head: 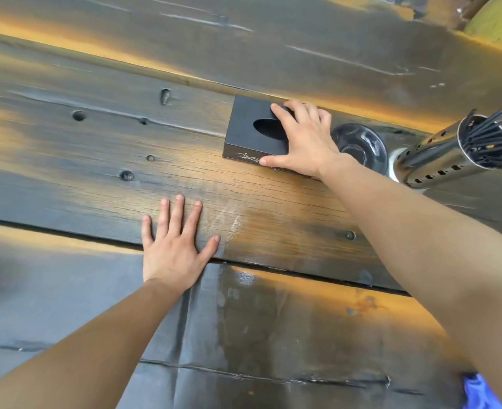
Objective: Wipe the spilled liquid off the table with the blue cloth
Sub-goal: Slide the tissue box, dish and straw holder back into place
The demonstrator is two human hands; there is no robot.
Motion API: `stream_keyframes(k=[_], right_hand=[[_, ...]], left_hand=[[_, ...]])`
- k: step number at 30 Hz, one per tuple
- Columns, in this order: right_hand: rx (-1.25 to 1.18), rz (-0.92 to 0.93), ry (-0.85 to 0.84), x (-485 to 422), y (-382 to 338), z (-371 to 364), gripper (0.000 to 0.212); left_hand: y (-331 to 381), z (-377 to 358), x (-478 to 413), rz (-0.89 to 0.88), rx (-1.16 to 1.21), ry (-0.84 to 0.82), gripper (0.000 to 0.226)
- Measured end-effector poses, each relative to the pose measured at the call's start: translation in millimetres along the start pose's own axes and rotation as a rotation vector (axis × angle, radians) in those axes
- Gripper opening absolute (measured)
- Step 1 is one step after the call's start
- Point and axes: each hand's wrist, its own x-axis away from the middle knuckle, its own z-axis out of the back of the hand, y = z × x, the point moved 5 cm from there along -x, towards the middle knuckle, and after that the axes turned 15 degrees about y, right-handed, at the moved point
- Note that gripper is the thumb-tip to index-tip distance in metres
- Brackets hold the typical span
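Observation:
My left hand (174,246) lies flat on the dark wooden table (66,149) with its fingers spread and nothing in it. My right hand (301,143) grips the right end of a black tissue box (249,134) at the table's far side. A wet sheen (238,293) shows on the boards just right of my left hand. A corner of the blue cloth (480,392) peeks out at the bottom right, mostly hidden behind my right forearm.
A black round dish (362,143) sits right of the box. Beside it a perforated metal holder (438,160) full of black sticks leans toward the right edge. A wall of dark planks (244,39) rises behind the table.

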Motion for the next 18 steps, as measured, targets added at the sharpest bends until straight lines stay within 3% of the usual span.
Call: stream_keyframes(k=[18], right_hand=[[0.014,0.041,-0.009,149.5,-33.9,23.0,0.116]], left_hand=[[-1.2,-5.2,0.4,0.012,0.049,0.017,0.077]])
